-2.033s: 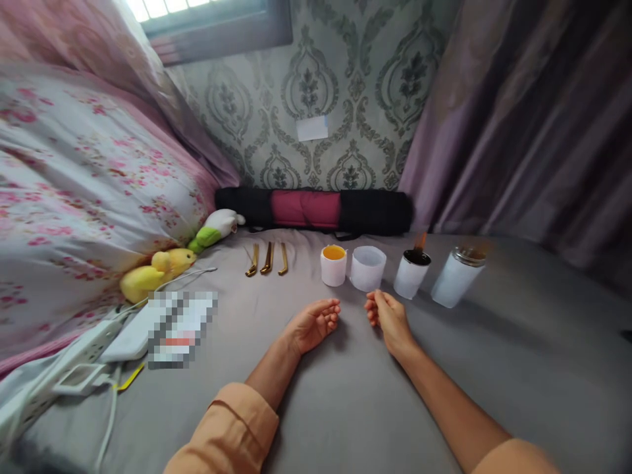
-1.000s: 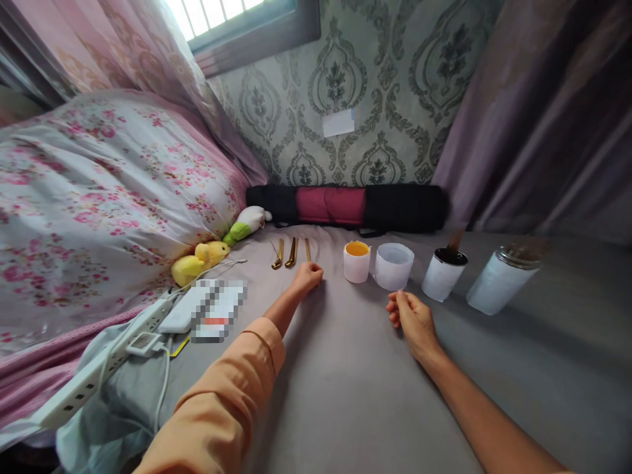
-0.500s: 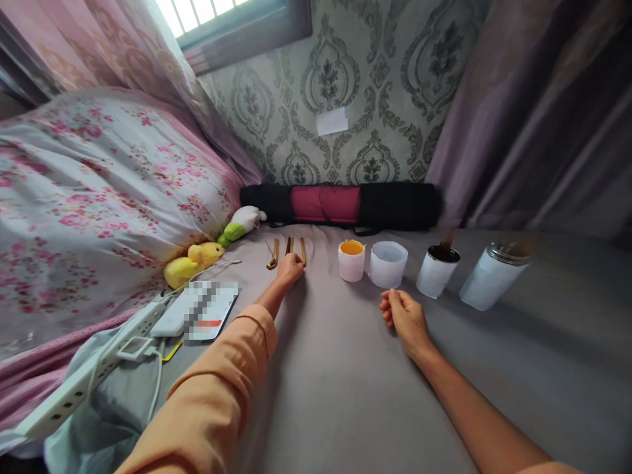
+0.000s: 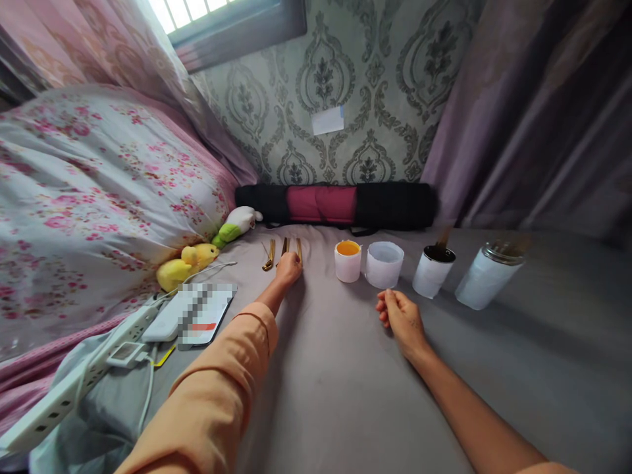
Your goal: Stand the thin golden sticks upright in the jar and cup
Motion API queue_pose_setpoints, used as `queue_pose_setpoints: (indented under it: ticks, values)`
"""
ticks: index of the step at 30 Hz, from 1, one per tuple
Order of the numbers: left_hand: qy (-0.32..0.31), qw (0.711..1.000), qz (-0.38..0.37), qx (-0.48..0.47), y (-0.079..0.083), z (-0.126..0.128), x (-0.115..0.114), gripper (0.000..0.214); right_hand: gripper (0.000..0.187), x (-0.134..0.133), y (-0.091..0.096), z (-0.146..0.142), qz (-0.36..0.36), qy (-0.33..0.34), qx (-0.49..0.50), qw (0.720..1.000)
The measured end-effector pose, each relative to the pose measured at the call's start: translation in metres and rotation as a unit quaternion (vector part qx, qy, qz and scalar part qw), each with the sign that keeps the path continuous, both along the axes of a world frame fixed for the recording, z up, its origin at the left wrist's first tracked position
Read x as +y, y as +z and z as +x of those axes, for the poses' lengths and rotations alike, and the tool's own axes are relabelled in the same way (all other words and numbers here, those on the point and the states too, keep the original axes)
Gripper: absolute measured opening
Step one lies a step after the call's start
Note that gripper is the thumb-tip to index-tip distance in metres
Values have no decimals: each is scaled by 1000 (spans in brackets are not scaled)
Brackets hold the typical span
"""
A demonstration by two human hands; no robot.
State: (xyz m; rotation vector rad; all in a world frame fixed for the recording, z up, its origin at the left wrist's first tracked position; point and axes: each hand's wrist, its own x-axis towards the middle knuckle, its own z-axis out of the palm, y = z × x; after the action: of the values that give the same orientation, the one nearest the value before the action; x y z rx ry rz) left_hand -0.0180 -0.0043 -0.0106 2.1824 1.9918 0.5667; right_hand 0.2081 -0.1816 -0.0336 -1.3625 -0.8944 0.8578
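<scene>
Three small groups of slim gold-coloured cutlery lie at the far left of the sheet: a left group (image 4: 269,255), a middle group (image 4: 286,244) and a right group (image 4: 299,247). My left hand (image 4: 289,268) is closed at the near ends of the middle and right groups; what its fingers grip is hidden. My right hand (image 4: 402,318) hovers with curled fingers just in front of a wide white-wrapped cup (image 4: 385,266), and nothing shows in it. Left of that cup stands a smaller one with an orange inside (image 4: 348,264).
To the right stand a white-wrapped can with a dark inside (image 4: 433,275) and a tilted-looking white-wrapped jar (image 4: 486,280). A black and red roll bag (image 4: 320,204) lies along the wall. On the left are plush toys (image 4: 185,266), a phone (image 4: 210,316) and a power strip (image 4: 79,382).
The whole view has shifted slightly, so things sit a little further left. Both hands keep nearly the same places and closed shapes.
</scene>
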Motion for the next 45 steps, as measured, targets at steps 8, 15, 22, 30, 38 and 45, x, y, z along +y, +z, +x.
queue_pose_setpoints:
  ticks: [8,15,22,30,38,45]
  values:
    - [-1,1000,7,20,-1,2,1,21,38,1,-2,1,2,6,0,1000]
    - [7,999,9,35,-4,4,-1,20,38,2,-3,1,-13,6,-3,1000]
    - [8,999,12,45,-5,5,-1,20,38,2,-4,1,-12,9,-5,1000]
    - [14,998,3,55,-4,6,0,23,38,2,-4,1,-13,7,0,1000]
    - [18,998,-2,60,-2,7,-1,24,37,3,-3,1,-17,10,1,1000]
    - [23,998,-10,62,-2,6,-1,24,35,1,-1,0,-17,11,-7,1000]
